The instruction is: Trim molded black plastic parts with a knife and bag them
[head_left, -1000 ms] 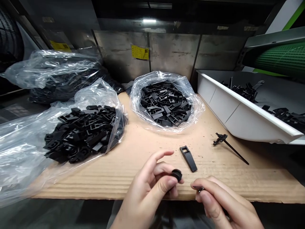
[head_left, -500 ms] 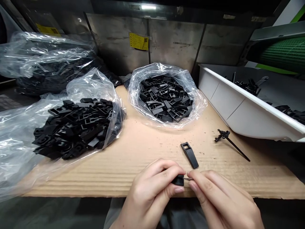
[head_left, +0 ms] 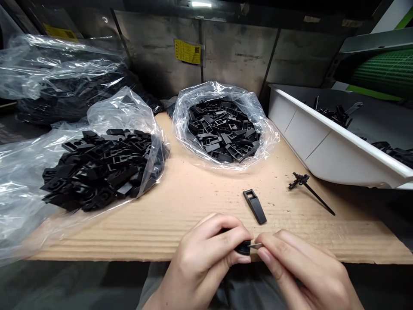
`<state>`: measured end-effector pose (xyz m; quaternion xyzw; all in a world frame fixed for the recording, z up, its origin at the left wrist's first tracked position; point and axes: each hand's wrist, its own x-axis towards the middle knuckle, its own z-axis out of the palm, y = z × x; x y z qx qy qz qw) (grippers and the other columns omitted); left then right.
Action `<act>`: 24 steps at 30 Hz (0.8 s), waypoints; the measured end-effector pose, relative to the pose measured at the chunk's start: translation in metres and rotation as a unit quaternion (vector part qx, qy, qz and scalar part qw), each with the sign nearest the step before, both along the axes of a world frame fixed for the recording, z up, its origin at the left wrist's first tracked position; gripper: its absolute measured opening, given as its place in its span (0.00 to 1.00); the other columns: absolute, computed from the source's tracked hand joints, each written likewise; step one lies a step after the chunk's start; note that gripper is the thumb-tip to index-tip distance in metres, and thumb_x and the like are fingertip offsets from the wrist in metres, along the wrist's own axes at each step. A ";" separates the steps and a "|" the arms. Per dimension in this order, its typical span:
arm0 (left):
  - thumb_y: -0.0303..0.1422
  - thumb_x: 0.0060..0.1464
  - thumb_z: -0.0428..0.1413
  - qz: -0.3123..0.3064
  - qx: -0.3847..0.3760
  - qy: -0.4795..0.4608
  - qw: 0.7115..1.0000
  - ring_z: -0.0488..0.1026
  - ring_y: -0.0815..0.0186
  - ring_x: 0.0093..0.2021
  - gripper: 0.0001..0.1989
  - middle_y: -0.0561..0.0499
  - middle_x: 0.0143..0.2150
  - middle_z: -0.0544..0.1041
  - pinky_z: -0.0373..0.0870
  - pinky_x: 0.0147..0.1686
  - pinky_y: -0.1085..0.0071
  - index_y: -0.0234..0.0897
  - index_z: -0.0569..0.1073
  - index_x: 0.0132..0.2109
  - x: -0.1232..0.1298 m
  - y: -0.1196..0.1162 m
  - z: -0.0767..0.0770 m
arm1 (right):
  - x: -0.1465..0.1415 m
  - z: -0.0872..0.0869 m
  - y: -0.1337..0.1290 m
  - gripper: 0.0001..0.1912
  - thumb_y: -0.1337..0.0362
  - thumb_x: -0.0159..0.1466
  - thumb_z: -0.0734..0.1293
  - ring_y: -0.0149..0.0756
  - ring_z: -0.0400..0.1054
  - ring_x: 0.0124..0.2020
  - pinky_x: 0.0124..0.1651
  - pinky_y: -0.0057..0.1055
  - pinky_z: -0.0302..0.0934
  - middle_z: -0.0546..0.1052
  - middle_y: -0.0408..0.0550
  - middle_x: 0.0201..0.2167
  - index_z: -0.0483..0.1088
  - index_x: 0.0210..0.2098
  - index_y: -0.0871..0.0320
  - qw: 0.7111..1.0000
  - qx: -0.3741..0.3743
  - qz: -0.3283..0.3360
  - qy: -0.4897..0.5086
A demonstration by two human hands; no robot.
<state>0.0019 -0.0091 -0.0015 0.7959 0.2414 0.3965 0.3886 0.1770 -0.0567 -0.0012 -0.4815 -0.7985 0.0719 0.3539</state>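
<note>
Left hand (head_left: 204, 258) pinches a black part (head_left: 243, 248); right hand (head_left: 300, 262) pinches a thin blade (head_left: 256, 246) against it; pressed too hard, the blade could slip and cut the left hand

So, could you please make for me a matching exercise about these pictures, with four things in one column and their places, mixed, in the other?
Things
1. flat piece with a square hole
2. white tray
3. small black part
4. pointed metal piece

Places
A. in the right hand, its tip at something black
B. on the cardboard, just beyond the hands
C. in the left hand
D. at the right side, with dark parts inside

Right pairs: 1-B, 2-D, 3-C, 4-A
</note>
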 end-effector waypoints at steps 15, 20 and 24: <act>0.20 0.54 0.51 0.000 0.076 0.029 0.997 0.69 0.67 0.39 0.10 0.47 0.38 0.71 0.66 0.39 0.78 0.32 0.72 0.42 0.001 0.003 0.000 | 0.019 0.031 0.013 0.11 0.61 0.60 0.60 0.29 0.71 0.26 0.29 0.19 0.65 0.75 0.41 0.23 0.72 0.26 0.55 0.949 -0.290 0.113 0.052; 0.21 0.54 0.50 0.035 0.091 0.026 0.995 0.70 0.68 0.41 0.11 0.48 0.40 0.73 0.65 0.41 0.80 0.32 0.70 0.44 0.001 0.003 0.001 | 0.031 0.029 0.010 0.08 0.64 0.59 0.63 0.22 0.71 0.27 0.31 0.11 0.63 0.75 0.33 0.27 0.69 0.38 0.47 0.942 -0.292 0.127 0.107; 0.25 0.52 0.54 0.079 0.057 0.025 0.995 0.73 0.70 0.38 0.09 0.52 0.36 0.76 0.66 0.39 0.83 0.34 0.70 0.42 0.001 0.000 0.000 | 0.027 0.010 0.005 0.24 0.75 0.59 0.59 0.28 0.71 0.34 0.37 0.18 0.65 0.75 0.43 0.36 0.58 0.53 0.52 0.996 -0.062 0.069 0.003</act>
